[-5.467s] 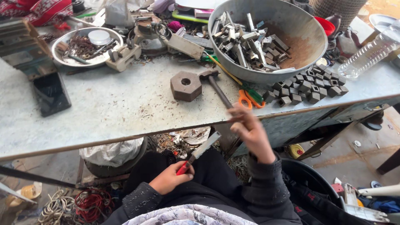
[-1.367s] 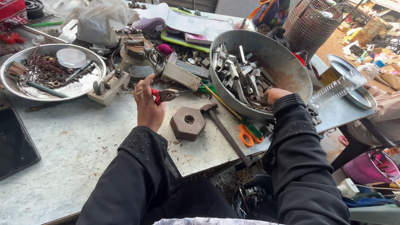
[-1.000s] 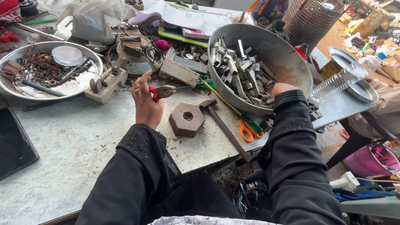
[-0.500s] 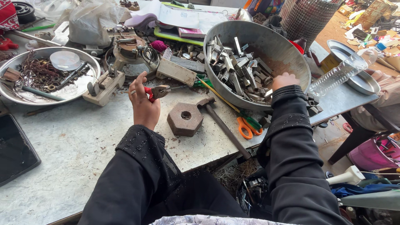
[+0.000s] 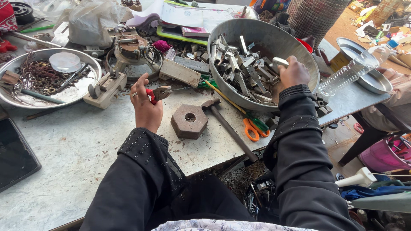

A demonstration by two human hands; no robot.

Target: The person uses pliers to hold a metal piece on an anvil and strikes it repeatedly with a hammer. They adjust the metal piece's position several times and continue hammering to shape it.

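My left hand (image 5: 144, 106) rests on the grey worktable (image 5: 81, 145) and grips red-handled pliers (image 5: 161, 93), jaws pointing right. A rusty hexagonal metal block (image 5: 189, 121) with a centre hole lies just right of it, beside a hammer (image 5: 227, 127) lying at a slant. My right hand (image 5: 293, 72) is raised inside the big metal bowl (image 5: 265, 36) and is closed around a small pale metal piece (image 5: 280, 62). Several grey metal pieces (image 5: 242, 70) fill the bowl's left half.
Orange-handled scissors (image 5: 251, 127) lie at the table's front edge. A round tray (image 5: 83, 87) of wire and tools sits far left, with a wooden jig (image 5: 106, 89) next to it. A clear plastic bottle (image 5: 351, 72) and a metal plate (image 5: 376, 81) are at the right. A dark tablet (image 5: 15, 156) lies at the left edge.
My right hand has come up from the bowl's contents holding a small metal piece. My left hand has stayed put with the pliers beside the hexagonal block.
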